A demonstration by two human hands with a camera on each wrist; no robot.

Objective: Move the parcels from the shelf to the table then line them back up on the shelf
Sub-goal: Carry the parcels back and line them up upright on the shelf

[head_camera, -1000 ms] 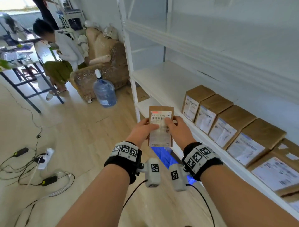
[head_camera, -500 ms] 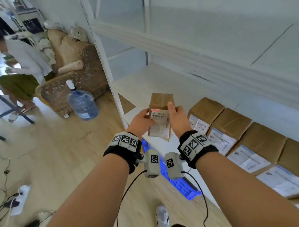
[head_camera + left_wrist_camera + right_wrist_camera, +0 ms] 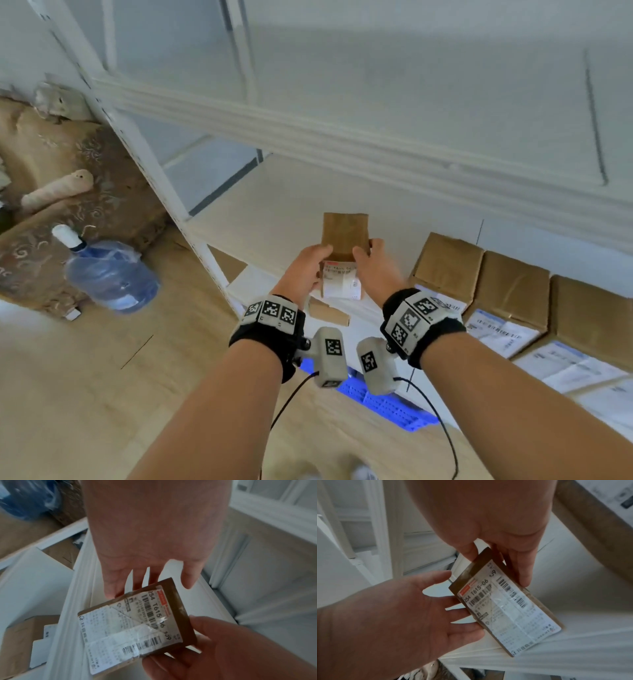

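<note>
A small brown parcel [image 3: 344,240] with a white label stands upright between my two hands over the white shelf board [image 3: 274,212]. It is just left of a row of several brown parcels [image 3: 445,267]. My right hand [image 3: 373,267] pinches its right side, thumb in front and fingers behind. My left hand [image 3: 308,267] lies with straight, spread fingers against its left side. The left wrist view shows the parcel's label [image 3: 137,626] and my left fingers [image 3: 120,582] at its top edge. In the right wrist view the parcel's [image 3: 505,608] lower edge is at the shelf's front lip.
An upper shelf rail [image 3: 308,137] runs overhead and a white upright post [image 3: 164,192] stands to the left. A blue crate [image 3: 387,401] and a small box [image 3: 329,313] sit below. A water bottle [image 3: 109,274] and a sofa [image 3: 68,171] are on the floor at left.
Both hands have carried the parcel forward and up from in front of the shelf to over the board, beside the row. My view has come closer to the shelf.
</note>
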